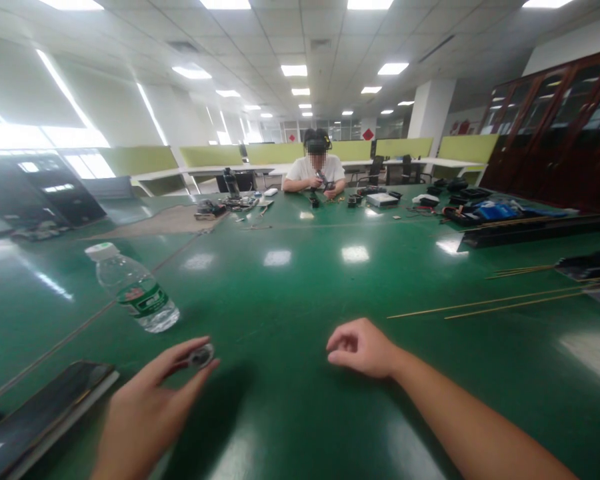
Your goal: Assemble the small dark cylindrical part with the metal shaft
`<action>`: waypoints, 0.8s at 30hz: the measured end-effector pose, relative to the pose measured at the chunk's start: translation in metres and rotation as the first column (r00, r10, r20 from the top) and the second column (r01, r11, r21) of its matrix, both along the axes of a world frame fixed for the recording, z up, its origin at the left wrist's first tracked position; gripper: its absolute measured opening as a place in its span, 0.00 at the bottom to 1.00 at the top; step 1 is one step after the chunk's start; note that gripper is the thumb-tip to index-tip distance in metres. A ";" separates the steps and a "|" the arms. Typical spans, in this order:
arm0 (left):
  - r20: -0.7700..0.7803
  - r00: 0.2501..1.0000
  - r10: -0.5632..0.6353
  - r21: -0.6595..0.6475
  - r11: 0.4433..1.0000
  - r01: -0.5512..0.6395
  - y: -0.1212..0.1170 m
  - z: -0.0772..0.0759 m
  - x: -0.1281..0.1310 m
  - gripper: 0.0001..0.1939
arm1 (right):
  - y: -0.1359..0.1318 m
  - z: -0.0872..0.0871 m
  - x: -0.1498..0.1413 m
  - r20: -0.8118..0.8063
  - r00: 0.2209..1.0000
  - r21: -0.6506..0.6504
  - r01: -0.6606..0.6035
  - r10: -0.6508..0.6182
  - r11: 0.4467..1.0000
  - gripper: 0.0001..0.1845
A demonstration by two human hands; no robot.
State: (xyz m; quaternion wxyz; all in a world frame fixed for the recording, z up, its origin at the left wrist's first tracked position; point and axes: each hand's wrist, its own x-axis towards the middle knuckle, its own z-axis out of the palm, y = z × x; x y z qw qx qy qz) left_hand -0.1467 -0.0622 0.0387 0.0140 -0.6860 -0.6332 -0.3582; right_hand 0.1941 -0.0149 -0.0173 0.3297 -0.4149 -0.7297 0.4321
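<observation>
My left hand (155, 400) pinches a small round grey metal-looking part (201, 356) between thumb and fingertips, just over the green table. Its exact kind is too small and blurred to name. My right hand (360, 348) is loosely curled at the table surface, thumb near the fingertips, with nothing visible in it. Beyond the left hand a clear water bottle (145, 300) with a green label and white cap stands upright, looking tilted in the wide view. At the lower left lies a dark flat case or notebook (50, 413).
Thin brass-coloured rods (485, 303) and a long black bar (540, 230) lie at the right. Across the green table (290, 293) a person in a white shirt (314, 170) handles a dark device. Electronic parts and cables (495, 210) are spread along the far side.
</observation>
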 end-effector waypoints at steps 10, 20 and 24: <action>0.369 0.595 -0.714 -0.058 0.621 0.782 0.039 -0.029 0.173 0.14 | 0.026 -0.026 0.007 -0.163 0.925 0.003 0.347 -0.342 0.938 0.12; 0.467 0.639 -0.611 -0.057 0.700 0.711 0.042 -0.043 0.163 0.15 | 0.021 -0.021 0.004 -0.156 0.938 -0.054 0.305 -0.310 0.951 0.10; 0.463 0.672 -0.578 -0.007 0.756 0.655 0.048 -0.043 0.161 0.14 | 0.018 -0.021 0.004 -0.122 0.958 -0.042 0.255 -0.258 0.966 0.07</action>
